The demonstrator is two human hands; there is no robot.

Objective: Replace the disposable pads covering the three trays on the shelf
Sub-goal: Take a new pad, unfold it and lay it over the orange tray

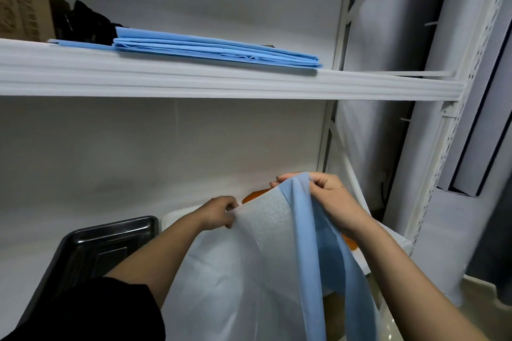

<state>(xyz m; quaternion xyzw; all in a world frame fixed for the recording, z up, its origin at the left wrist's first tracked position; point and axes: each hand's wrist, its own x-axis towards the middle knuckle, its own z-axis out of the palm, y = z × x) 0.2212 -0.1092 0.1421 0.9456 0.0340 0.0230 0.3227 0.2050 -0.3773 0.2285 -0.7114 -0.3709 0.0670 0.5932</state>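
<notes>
Both hands, left [219, 213] and right [329, 199], pinch a blue-and-white disposable pad [266, 257] right of the bare black tray [91, 246], each grip grasping its top edge.

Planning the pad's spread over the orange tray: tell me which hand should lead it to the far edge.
Probably the right hand. It pinches the pad at its highest corner, directly above the orange tray by the shelf's back wall. The left hand holds the nearer edge, lower, beside the black tray.

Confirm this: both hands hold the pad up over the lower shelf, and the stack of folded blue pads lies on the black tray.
Not quite. The stack of folded blue pads lies on the upper shelf, not the black tray, per the head view. Both the left hand and right hand do hold the pad.
</notes>
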